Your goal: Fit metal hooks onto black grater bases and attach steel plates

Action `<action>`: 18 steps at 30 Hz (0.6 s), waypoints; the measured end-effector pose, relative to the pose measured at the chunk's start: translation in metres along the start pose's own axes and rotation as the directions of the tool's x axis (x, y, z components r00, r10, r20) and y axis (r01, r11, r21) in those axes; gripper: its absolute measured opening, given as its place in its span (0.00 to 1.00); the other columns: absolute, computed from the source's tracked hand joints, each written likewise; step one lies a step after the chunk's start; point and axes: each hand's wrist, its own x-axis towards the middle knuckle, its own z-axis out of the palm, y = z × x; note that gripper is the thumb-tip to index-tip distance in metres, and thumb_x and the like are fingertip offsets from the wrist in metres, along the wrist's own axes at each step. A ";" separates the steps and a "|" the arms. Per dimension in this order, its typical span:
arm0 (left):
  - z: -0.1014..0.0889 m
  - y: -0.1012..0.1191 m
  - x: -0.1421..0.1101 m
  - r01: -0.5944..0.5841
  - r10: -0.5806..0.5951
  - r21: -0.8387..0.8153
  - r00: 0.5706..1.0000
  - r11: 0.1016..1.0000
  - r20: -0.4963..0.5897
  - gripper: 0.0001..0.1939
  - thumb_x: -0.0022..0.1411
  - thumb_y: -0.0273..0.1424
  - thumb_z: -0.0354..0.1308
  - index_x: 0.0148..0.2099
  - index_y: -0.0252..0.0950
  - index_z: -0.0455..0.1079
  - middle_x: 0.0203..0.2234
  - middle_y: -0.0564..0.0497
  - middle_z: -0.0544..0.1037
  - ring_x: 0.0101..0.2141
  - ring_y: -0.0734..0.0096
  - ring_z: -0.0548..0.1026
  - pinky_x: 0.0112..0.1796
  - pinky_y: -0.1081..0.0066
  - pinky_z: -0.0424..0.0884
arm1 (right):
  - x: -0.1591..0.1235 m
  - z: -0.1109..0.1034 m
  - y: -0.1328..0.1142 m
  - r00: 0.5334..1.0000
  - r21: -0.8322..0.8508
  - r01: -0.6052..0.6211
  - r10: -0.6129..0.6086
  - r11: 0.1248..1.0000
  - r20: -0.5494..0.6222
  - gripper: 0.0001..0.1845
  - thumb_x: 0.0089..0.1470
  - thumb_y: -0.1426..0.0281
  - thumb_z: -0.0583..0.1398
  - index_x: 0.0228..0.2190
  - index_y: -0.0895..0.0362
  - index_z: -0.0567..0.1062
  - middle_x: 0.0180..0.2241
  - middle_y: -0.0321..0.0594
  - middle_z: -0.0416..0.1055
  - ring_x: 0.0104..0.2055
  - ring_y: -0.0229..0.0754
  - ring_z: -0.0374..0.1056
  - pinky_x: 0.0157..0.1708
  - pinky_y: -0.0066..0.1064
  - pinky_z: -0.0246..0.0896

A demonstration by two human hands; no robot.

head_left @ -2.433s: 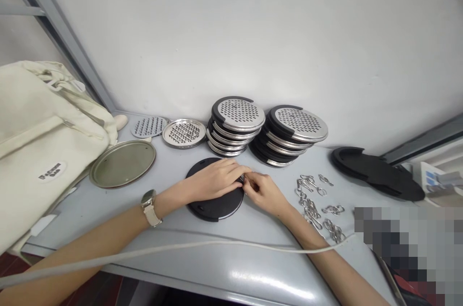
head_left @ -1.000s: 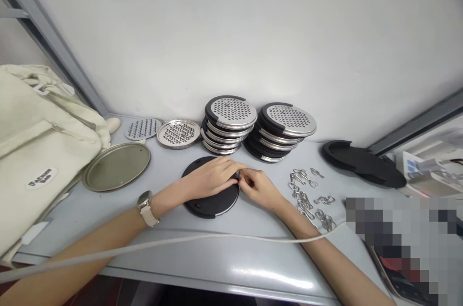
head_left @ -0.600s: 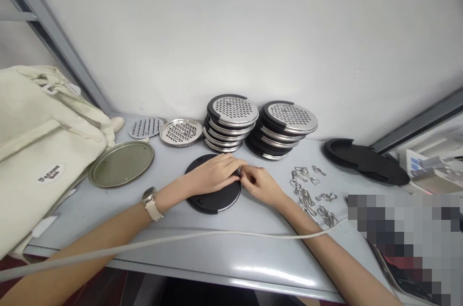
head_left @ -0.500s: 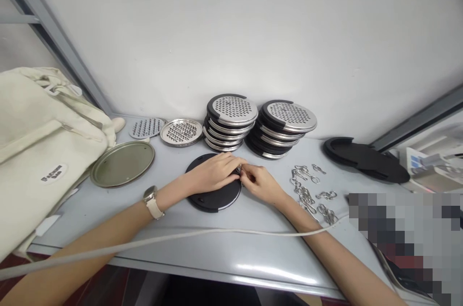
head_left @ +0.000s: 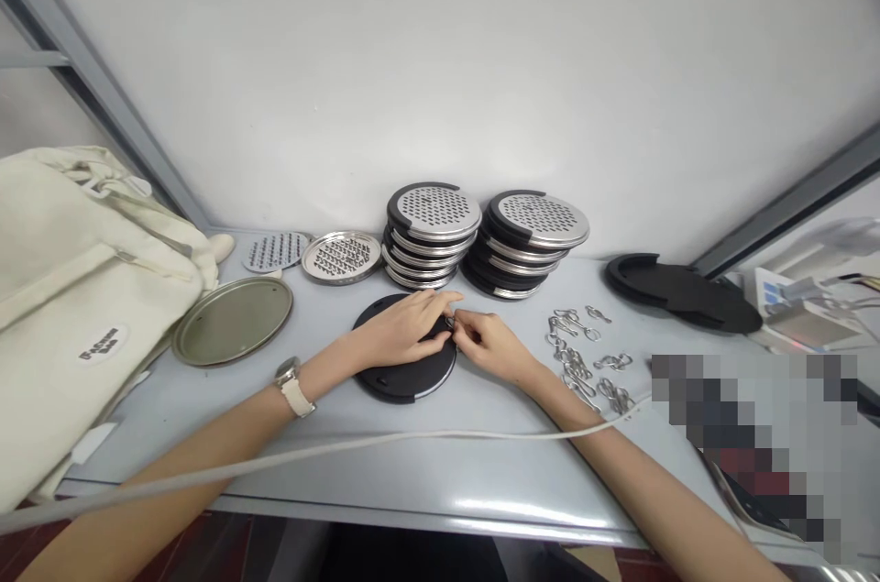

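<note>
A round black disc [head_left: 412,380] with a thin silvery edge at its lower right lies flat on the grey table. My left hand [head_left: 405,325] rests on top of it, thumb and fingers spread apart, with nothing held between them. At the disc's right edge my right hand [head_left: 488,345] is closed in a pinch on a small metal hook [head_left: 450,323]. Part of that hook shows as a loop between my two hands; my right fingertips hide the rest. Several similar metal hooks [head_left: 576,364] with rings lie loose right of my right hand.
Two stacks of round graters, the left stack [head_left: 434,211] and right stack [head_left: 540,220], stand by the wall. Loose grater plates [head_left: 342,255] and an olive round tray [head_left: 234,321] lie leftward, beside a cream bag [head_left: 103,280]. Black holders [head_left: 680,289] lie right. A white cable [head_left: 412,437] crosses in front.
My left thumb and index finger have spread apart, uncovering the hook's loop. My right hand keeps its pinch at the disc's edge. The view has shifted slightly.
</note>
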 end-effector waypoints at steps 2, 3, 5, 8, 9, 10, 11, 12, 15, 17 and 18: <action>0.000 -0.001 0.000 0.001 -0.001 -0.005 1.000 1.000 -0.007 0.24 0.63 0.27 0.51 0.60 0.34 0.51 0.44 0.43 0.70 0.47 0.58 0.69 0.47 0.59 0.67 | 0.000 0.000 0.000 1.000 0.011 -0.003 0.003 1.000 0.010 0.10 0.55 0.73 0.51 0.22 0.56 0.63 0.18 0.29 0.57 0.20 0.32 0.52 0.23 0.24 0.45; 0.000 -0.001 0.000 0.001 -0.001 -0.002 1.000 1.000 -0.009 0.23 0.63 0.27 0.50 0.60 0.34 0.51 0.43 0.43 0.70 0.46 0.58 0.69 0.47 0.59 0.67 | 0.000 0.000 0.001 1.000 0.015 -0.007 0.007 1.000 0.015 0.10 0.55 0.73 0.51 0.22 0.57 0.63 0.18 0.29 0.57 0.20 0.32 0.52 0.23 0.25 0.46; 0.001 -0.001 -0.001 -0.002 0.002 0.011 1.000 1.000 -0.007 0.23 0.64 0.27 0.50 0.59 0.33 0.52 0.43 0.42 0.70 0.46 0.58 0.69 0.47 0.58 0.67 | 0.000 0.000 0.001 1.000 0.015 -0.015 0.014 1.000 0.021 0.10 0.55 0.72 0.51 0.22 0.57 0.63 0.18 0.29 0.57 0.20 0.32 0.52 0.23 0.25 0.45; 0.001 -0.001 -0.001 -0.008 0.008 0.045 1.000 0.999 -0.008 0.22 0.64 0.27 0.50 0.59 0.32 0.52 0.44 0.41 0.70 0.46 0.57 0.69 0.47 0.58 0.67 | 0.000 0.000 0.001 1.000 0.005 -0.021 0.021 1.000 0.020 0.11 0.55 0.72 0.50 0.22 0.56 0.61 0.18 0.29 0.57 0.20 0.32 0.53 0.23 0.25 0.46; 0.001 -0.001 -0.001 -0.009 0.009 0.056 1.000 0.998 -0.007 0.23 0.64 0.28 0.50 0.59 0.32 0.52 0.44 0.41 0.70 0.46 0.57 0.69 0.47 0.58 0.67 | 0.000 0.000 0.001 1.000 0.003 -0.020 0.020 1.000 0.019 0.11 0.56 0.72 0.50 0.22 0.56 0.61 0.18 0.29 0.57 0.20 0.32 0.53 0.23 0.25 0.46; 0.001 -0.001 -0.001 -0.008 0.008 0.066 1.000 0.998 -0.005 0.23 0.64 0.28 0.50 0.59 0.31 0.52 0.44 0.41 0.70 0.46 0.56 0.69 0.47 0.58 0.67 | 0.000 0.000 0.001 1.000 0.001 -0.019 0.019 1.000 0.019 0.11 0.56 0.72 0.50 0.22 0.56 0.61 0.18 0.29 0.56 0.20 0.32 0.53 0.23 0.25 0.46; 0.001 -0.001 -0.001 -0.007 0.008 0.073 1.000 0.997 -0.003 0.23 0.64 0.28 0.50 0.59 0.30 0.52 0.44 0.41 0.70 0.46 0.56 0.69 0.47 0.58 0.66 | -0.001 0.000 0.001 1.000 0.001 -0.017 0.017 1.000 0.020 0.11 0.56 0.72 0.50 0.22 0.56 0.60 0.18 0.29 0.56 0.20 0.33 0.53 0.24 0.25 0.46; 0.001 -0.001 -0.001 -0.007 0.007 0.077 1.000 0.997 -0.002 0.23 0.64 0.28 0.50 0.59 0.30 0.52 0.43 0.41 0.70 0.46 0.56 0.68 0.47 0.58 0.66 | -0.001 0.000 0.000 1.000 0.001 -0.017 0.017 1.000 0.020 0.11 0.56 0.72 0.50 0.22 0.56 0.60 0.18 0.29 0.56 0.20 0.33 0.53 0.24 0.25 0.46; 0.001 0.000 -0.001 -0.009 0.009 0.078 1.000 0.997 -0.003 0.23 0.64 0.28 0.50 0.60 0.31 0.52 0.44 0.41 0.70 0.46 0.56 0.68 0.47 0.58 0.66 | -0.001 0.000 0.000 1.000 -0.003 -0.023 0.023 1.000 0.020 0.11 0.56 0.72 0.50 0.22 0.56 0.59 0.18 0.29 0.56 0.21 0.33 0.53 0.24 0.25 0.46; 0.001 0.000 -0.001 -0.010 0.010 0.083 1.000 0.997 -0.006 0.23 0.64 0.28 0.50 0.60 0.31 0.52 0.44 0.41 0.70 0.46 0.56 0.68 0.47 0.58 0.66 | -0.001 0.000 0.000 0.999 -0.012 -0.026 0.026 1.000 0.020 0.11 0.55 0.72 0.51 0.21 0.55 0.59 0.18 0.29 0.56 0.20 0.33 0.53 0.24 0.25 0.46; 0.001 0.000 -0.001 -0.010 0.011 0.087 1.000 0.996 -0.005 0.23 0.64 0.28 0.50 0.60 0.31 0.52 0.44 0.41 0.70 0.46 0.56 0.68 0.47 0.57 0.66 | -0.001 0.000 0.000 0.999 -0.015 -0.025 0.026 1.000 0.021 0.11 0.55 0.72 0.51 0.21 0.55 0.59 0.18 0.29 0.56 0.20 0.33 0.53 0.24 0.25 0.46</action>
